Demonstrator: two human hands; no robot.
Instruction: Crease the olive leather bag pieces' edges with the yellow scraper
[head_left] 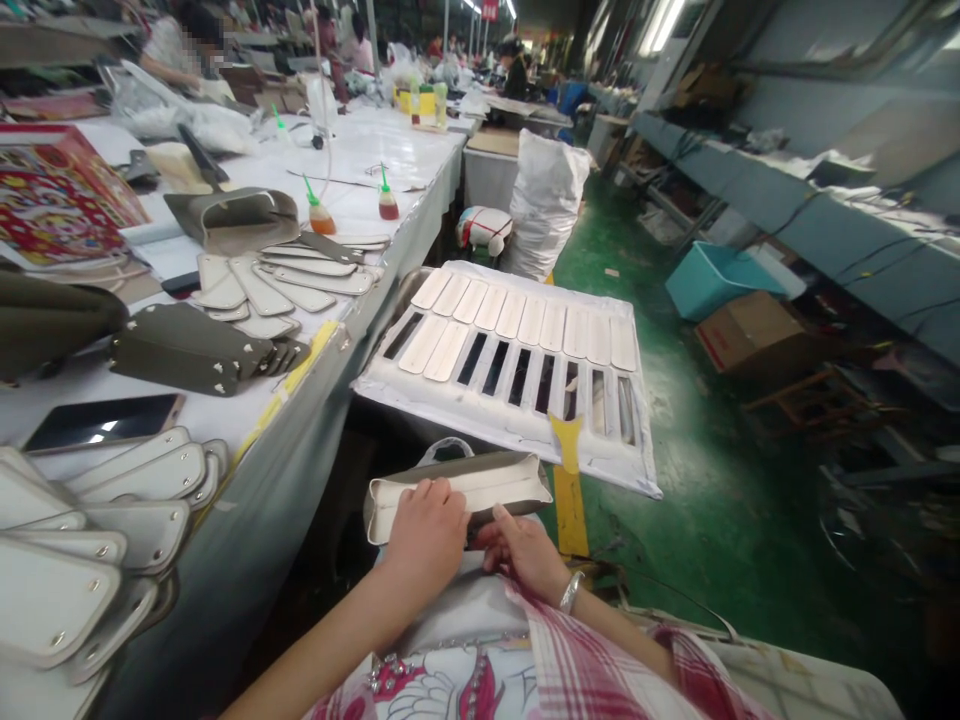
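Note:
On my lap lies a grey-brown bag body [517, 478], its long cream strip facing up. My left hand [426, 530] is closed over its near side, with the fingers curled onto the cream strip. At the near edge, right of the left hand, my right hand [525, 555] pinches the bag body between thumb and bent fingers. The undersides of both grips are hidden. Just beyond is a slotted white rack [495, 400] bearing rows of cream rounded strips [480, 305]. Several of its near slots show dark gaps.
On the left white table [420, 150] are stacked cream panels with rivets [142, 530], dark panels [187, 345], a phone [105, 420] and green-tipped glue bottles [321, 210]. A white sack [547, 200] stands behind the rack. To the right are a turquoise bin [720, 285] and a cardboard box [757, 335].

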